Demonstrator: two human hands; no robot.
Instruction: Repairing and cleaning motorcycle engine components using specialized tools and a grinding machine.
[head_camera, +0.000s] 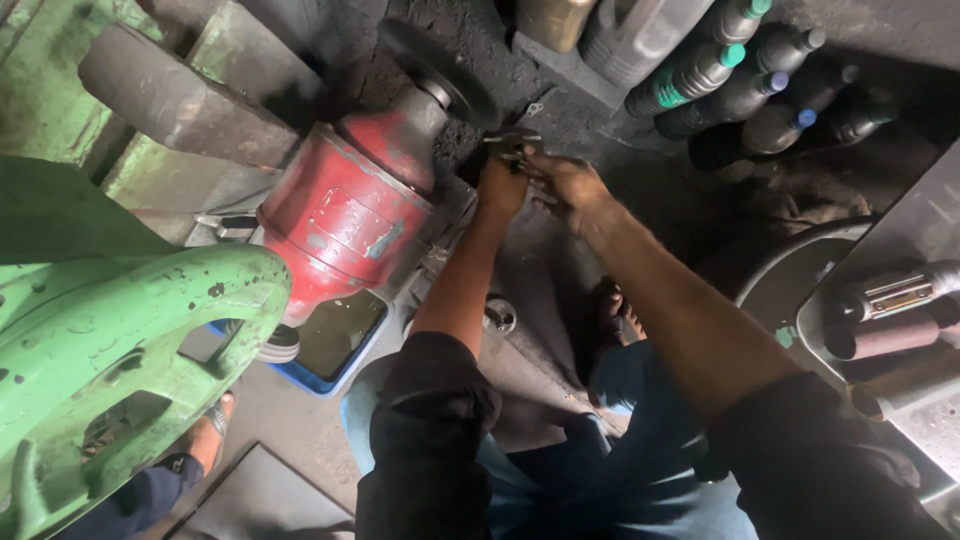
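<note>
A: Where is the small metal part (512, 143) lying relative to the hands?

B: It is sitting at upper centre of the frame, at the fingertips, just right of the red motor housing (345, 215). Its long axis is running roughly level.

A: Hand state?

B: The left hand (500, 185) and right hand (570, 188) are meeting together, both gripping the part; neither is clearly nearer.

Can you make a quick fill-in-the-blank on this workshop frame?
1. Both hands, left hand and right hand, meet at a small metal part next to a ____ machine housing.
2. The big cast wheel at left is painted ____.
3. The dark bottles lying at top right have blue and ____ caps.
4. Under the housing sits a ____ tray of dark liquid.

Missing words: red; green; green; blue
</note>
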